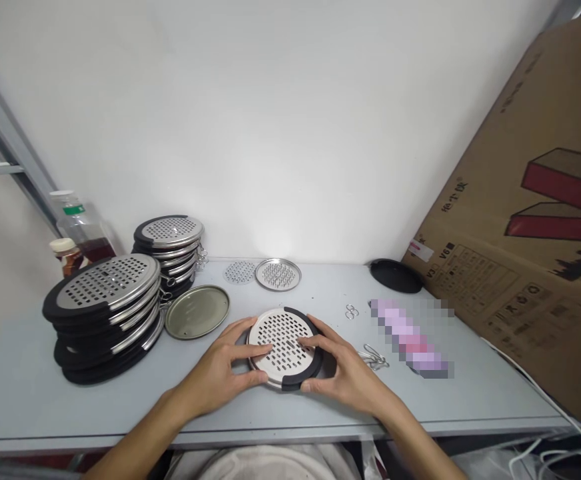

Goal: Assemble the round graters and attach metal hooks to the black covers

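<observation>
Between my hands is a round slotted metal disc (281, 341), its right side edged by a black band. It sits low over the front middle of the table, slots facing up. My left hand (223, 370) grips its left rim, with thumb at the near edge and a finger on the slotted face. My right hand (343, 370) grips the black-banded side, one fingertip resting on the slots and the thumb at the near edge. Just past my right hand lies a small bunch of bent metal wire pieces (374, 358). Whether the disc's underside touches the table is hidden.
Two stacks of similar discs (105, 283) (170, 230) stand at left, near bottles (73, 213). A shallow metal lid (198, 311), a rimmed perforated plate (278, 275), wire rings (351, 311) and a black round piece (395, 275) lie about. A cardboard box (515, 267) leans at right.
</observation>
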Motion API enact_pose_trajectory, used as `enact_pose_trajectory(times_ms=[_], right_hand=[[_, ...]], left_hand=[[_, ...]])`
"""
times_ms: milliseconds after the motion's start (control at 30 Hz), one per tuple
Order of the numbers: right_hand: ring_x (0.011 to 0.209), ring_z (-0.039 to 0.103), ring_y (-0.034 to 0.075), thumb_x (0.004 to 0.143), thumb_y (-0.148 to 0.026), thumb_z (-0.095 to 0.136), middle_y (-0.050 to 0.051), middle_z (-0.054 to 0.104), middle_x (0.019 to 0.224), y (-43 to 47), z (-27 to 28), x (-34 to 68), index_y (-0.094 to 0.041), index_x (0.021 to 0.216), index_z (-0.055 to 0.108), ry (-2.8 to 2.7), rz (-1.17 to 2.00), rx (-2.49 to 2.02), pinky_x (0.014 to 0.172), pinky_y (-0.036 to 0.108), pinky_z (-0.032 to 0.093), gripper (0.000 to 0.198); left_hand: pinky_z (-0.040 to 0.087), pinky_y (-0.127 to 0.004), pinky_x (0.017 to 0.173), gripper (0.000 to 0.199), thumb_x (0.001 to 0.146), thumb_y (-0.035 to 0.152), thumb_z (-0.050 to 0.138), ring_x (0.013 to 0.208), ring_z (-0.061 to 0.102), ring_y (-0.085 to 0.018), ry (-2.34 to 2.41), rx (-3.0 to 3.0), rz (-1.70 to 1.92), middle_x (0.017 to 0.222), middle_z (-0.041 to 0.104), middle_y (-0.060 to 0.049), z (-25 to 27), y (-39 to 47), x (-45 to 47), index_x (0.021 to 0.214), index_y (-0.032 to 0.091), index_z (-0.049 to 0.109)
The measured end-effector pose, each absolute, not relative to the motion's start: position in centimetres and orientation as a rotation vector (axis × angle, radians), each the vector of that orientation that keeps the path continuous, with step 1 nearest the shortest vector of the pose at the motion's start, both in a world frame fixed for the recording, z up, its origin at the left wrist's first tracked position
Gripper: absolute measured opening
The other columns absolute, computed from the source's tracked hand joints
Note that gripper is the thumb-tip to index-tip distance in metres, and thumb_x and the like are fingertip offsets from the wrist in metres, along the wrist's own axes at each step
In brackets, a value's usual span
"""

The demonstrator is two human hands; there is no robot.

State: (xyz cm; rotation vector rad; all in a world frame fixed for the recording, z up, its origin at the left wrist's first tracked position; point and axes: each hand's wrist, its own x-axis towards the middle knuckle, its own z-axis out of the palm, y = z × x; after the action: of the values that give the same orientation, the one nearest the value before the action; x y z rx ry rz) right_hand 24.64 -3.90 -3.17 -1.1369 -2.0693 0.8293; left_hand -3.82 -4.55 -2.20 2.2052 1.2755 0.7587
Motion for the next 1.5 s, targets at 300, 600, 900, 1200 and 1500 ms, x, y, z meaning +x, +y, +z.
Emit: enact_pose_trajectory(times_ms=[300, 600, 900, 1200, 1500], right_hand=[[0.143, 0.033, 0.033, 0.066, -0.05, 0.083, 0.009, 0.037, 0.155, -3.9, -3.2, 24.4, -0.033, 0.147, 0.037, -2.067, 0.796, -1.112, 0.116, 0.054, 0.031, 0.095], [0.141, 0.036, 0.034, 0.062, -0.05, 0.084, 0.011, 0.038, 0.154, -3.7, -3.6, 24.6, -0.029, 0.15, 0.032, -2.044, 0.794, -1.125, 0.115, 0.054, 0.031, 0.104], [0.147, 0.022, 0.036, 0.06, -0.057, 0.083, 0.01, 0.016, 0.162, -4.2, -4.2, 24.3, -0.033, 0.152, 0.026, -2.203, 0.714, -1.228, 0.116, 0.054, 0.028, 0.111], [0.123, 0.048, 0.034, 0.068, -0.054, 0.08, 0.017, 0.052, 0.13, -4.4, -4.3, 23.6, -0.023, 0.134, 0.048, -2.19, 0.23, -1.021, 0.1, 0.05, 0.046, 0.08], [0.089, 0.066, 0.023, 0.094, -0.042, 0.051, 0.01, 0.069, 0.107, -4.5, -4.0, 24.1, -0.021, 0.131, 0.046, -2.121, 0.378, -0.989, 0.081, 0.035, 0.053, 0.043]], left_hand=[[0.032, -0.053, 0.116, 0.061, 0.081, 0.038, 0.073, 0.141, 0.035, -0.031, 1.295, 2.276, 0.738, 0.153, 0.041, -0.003, -2.4, -4.9, -4.1, 0.138, 0.037, 0.052], [0.031, -0.049, 0.118, 0.079, 0.08, 0.038, 0.074, 0.141, 0.037, -0.028, 1.292, 2.252, 0.768, 0.151, 0.043, -0.005, -2.5, -4.7, -3.9, 0.149, 0.032, 0.035], [0.032, -0.052, 0.116, 0.075, 0.08, 0.038, 0.073, 0.141, 0.036, -0.031, 1.287, 2.282, 0.756, 0.153, 0.041, -0.005, -2.5, -4.8, -3.9, 0.147, 0.034, 0.038], [0.031, -0.05, 0.117, 0.091, 0.074, 0.026, 0.076, 0.141, 0.037, -0.031, 1.39, 2.27, 0.739, 0.154, 0.039, -0.003, -3.0, -4.6, -4.9, 0.151, 0.035, 0.028], [0.031, -0.052, 0.115, 0.084, 0.085, 0.037, 0.067, 0.142, 0.036, -0.029, 1.384, 2.262, 0.878, 0.158, 0.031, -0.003, -2.7, -5.0, -5.1, 0.152, 0.038, 0.018]])
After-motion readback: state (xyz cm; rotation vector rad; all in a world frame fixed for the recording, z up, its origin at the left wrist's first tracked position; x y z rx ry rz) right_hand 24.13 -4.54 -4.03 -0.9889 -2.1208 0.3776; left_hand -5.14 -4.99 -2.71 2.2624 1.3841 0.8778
